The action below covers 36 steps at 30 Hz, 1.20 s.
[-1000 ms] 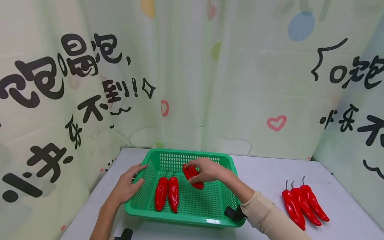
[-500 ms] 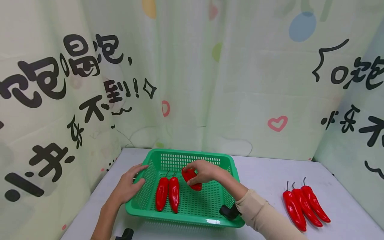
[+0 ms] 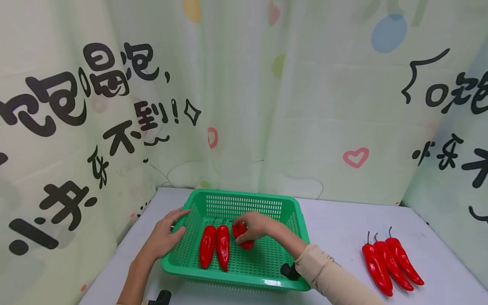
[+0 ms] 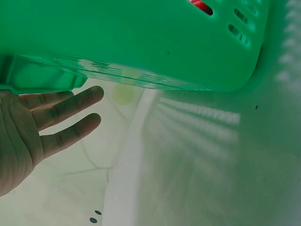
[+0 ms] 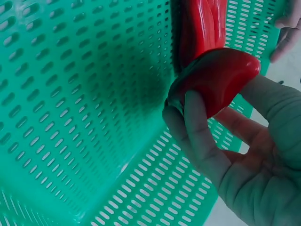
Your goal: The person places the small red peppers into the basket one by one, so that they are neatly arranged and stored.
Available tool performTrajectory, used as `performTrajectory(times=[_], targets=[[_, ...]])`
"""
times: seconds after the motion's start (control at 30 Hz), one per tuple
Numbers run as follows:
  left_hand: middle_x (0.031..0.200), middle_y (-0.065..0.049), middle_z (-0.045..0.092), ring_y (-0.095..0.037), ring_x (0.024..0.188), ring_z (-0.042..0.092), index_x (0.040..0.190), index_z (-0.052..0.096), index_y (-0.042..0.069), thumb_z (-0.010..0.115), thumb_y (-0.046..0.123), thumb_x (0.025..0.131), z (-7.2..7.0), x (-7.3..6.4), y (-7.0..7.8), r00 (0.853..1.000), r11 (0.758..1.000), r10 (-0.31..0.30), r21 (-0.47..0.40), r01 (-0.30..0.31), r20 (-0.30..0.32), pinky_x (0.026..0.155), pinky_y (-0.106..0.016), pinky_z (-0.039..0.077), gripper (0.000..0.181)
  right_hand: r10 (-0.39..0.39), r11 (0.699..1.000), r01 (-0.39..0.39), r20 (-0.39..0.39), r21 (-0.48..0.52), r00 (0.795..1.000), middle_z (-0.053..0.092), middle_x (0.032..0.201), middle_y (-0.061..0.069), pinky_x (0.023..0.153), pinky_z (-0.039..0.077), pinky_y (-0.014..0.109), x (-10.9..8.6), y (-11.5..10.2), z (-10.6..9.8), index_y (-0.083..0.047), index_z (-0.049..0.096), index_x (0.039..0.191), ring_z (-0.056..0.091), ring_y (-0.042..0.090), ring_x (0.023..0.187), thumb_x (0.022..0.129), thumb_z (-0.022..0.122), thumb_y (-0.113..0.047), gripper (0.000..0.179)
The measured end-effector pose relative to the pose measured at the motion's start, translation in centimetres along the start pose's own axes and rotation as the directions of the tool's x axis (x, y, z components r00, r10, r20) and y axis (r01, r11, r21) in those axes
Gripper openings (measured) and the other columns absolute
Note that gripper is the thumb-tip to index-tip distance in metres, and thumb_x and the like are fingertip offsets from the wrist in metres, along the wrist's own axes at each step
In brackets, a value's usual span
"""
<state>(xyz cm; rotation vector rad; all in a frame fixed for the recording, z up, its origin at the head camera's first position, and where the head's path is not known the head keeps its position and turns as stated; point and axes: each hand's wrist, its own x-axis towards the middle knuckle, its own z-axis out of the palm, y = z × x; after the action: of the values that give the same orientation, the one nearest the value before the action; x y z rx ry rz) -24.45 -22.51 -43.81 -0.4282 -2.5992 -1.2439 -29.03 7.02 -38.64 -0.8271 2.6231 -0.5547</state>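
A green plastic basket [image 3: 282, 266] with slotted walls stands on the table. Two glossy red chili peppers [image 3: 207, 248] lie side by side in its left half, stems toward the back. My right hand [image 3: 259, 224] reaches inside and pinches another red chili pepper [image 3: 248, 244] just to their right. In the right wrist view, thumb and fingers hold that chili pepper [image 5: 216, 77] from both sides above the basket floor. At the basket's left rim rests my left hand [image 3: 164, 235], fingers spread. The left wrist view shows straight fingers [image 4: 77, 104] beside the rim.
To the right of the basket, three more red chili peppers [image 3: 396, 263] lie in a fanned row on the white table [image 3: 328, 224]. A pale printed curtain [image 3: 244, 106] hangs behind and along both sides.
My right hand has lowered slightly in the basket with the chili pepper, closer to the two lying there. The left hand keeps its place on the rim.
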Motion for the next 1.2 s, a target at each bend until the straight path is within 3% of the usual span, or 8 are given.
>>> performTrajectory(times=[0.23,0.4,0.7,0.9,1.2], targets=[[0.151,-0.029,0.047,-0.041,0.123,0.059,0.141,0.058,-0.001,0.057,0.001,0.094,-0.1,0.0,0.1,1.0,1.0,0.002,0.006,-0.002,-0.005,0.091,-0.05,0.055,0.047,0.041,0.999,-0.041,0.075,-0.003,0.996,0.066,0.126,0.008,0.082,0.056,0.036,0.1,-0.5,0.3,-0.007,0.067,0.131,0.061,0.027,0.112,0.092,0.076,-0.028,0.045],[0.151,-0.028,0.047,-0.039,0.119,0.061,0.141,0.058,-0.001,0.057,0.002,0.094,0.0,-0.1,0.0,1.0,1.0,-0.004,0.004,0.004,-0.002,0.089,-0.048,0.055,0.047,0.058,0.998,-0.059,0.073,0.006,0.996,0.067,0.126,0.008,0.08,0.057,0.035,0.1,-0.6,0.6,-0.007,0.067,0.131,0.062,0.028,0.114,0.092,0.076,-0.026,0.045],[0.15,-0.028,0.048,-0.037,0.117,0.062,0.141,0.059,-0.001,0.057,0.001,0.094,0.1,-0.1,0.0,1.0,1.0,-0.001,0.0,0.001,-0.002,0.088,-0.045,0.056,0.047,0.065,0.996,-0.07,0.077,0.053,0.995,0.065,0.127,0.017,0.079,0.057,0.034,-0.2,-0.3,0.3,-0.004,0.065,0.134,0.072,0.02,0.089,0.094,0.074,-0.026,0.046],[0.151,-0.028,0.047,-0.038,0.119,0.061,0.141,0.058,-0.001,0.058,0.001,0.095,0.1,0.0,0.1,1.0,1.0,-0.003,-0.004,0.003,0.003,0.088,-0.045,0.055,0.047,0.056,0.998,-0.058,0.052,0.029,0.997,0.066,0.128,0.013,0.081,0.058,0.037,-0.4,-0.1,-0.1,-0.006,0.065,0.134,0.061,0.032,0.118,0.093,0.074,-0.028,0.047],[0.15,-0.028,0.048,-0.039,0.122,0.06,0.141,0.058,-0.001,0.058,0.0,0.094,0.1,0.1,0.0,1.0,1.0,0.014,0.0,-0.014,-0.005,0.089,-0.046,0.055,0.047,-0.026,0.999,0.026,-0.003,0.022,1.0,0.065,0.131,0.019,0.093,0.055,0.048,-0.7,0.0,-1.5,-0.002,0.063,0.134,0.061,0.037,0.122,0.095,0.072,-0.026,0.048]])
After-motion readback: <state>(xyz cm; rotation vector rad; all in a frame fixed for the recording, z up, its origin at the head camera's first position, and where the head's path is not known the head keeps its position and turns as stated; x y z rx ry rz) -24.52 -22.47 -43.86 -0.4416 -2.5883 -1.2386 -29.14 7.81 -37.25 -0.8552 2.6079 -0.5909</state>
